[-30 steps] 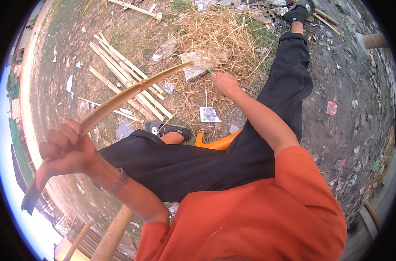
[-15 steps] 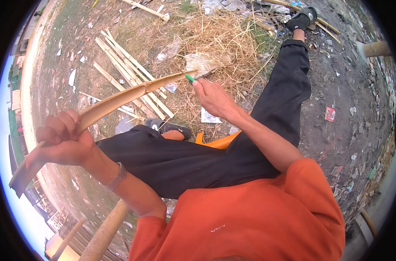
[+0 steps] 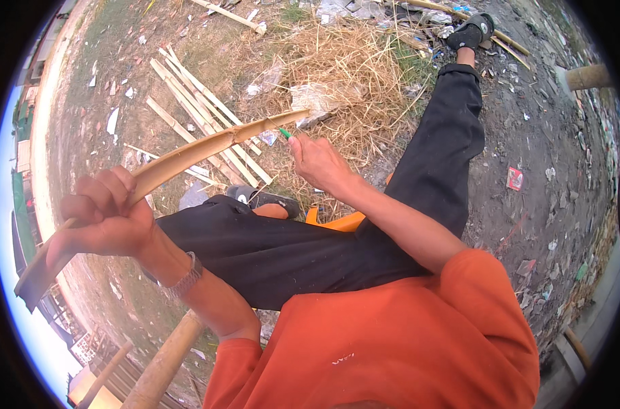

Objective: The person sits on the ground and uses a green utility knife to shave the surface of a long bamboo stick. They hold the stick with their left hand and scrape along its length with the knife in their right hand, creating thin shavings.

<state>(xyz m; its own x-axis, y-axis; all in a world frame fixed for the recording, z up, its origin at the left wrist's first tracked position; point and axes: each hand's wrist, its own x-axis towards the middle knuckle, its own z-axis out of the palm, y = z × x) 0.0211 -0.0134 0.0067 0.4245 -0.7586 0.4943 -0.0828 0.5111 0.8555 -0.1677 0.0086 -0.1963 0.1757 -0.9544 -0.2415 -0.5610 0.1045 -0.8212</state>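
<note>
A long split bamboo strip [image 3: 187, 154] runs slantwise from the lower left up toward the straw. My left hand [image 3: 107, 215] is closed round its near part, and the near end sticks out behind the fist. My right hand [image 3: 320, 162] grips a small green-handled knife [image 3: 285, 133], most of its handle hidden in the fingers. The thin blade lies at the strip, a little short of its far end; whether it bites into the bamboo I cannot tell.
Several split bamboo strips [image 3: 199, 112] lie on the ground beyond the held one. A heap of dry straw [image 3: 364, 75] is ahead, with a pale flat block [image 3: 313, 99] in it. Something orange [image 3: 341, 222] shows under my legs. Bamboo poles [image 3: 163, 361] stand at lower left.
My right hand and the knife have moved left and slightly down, back from the strip's far tip toward me. The left hand and strip have barely shifted.
</note>
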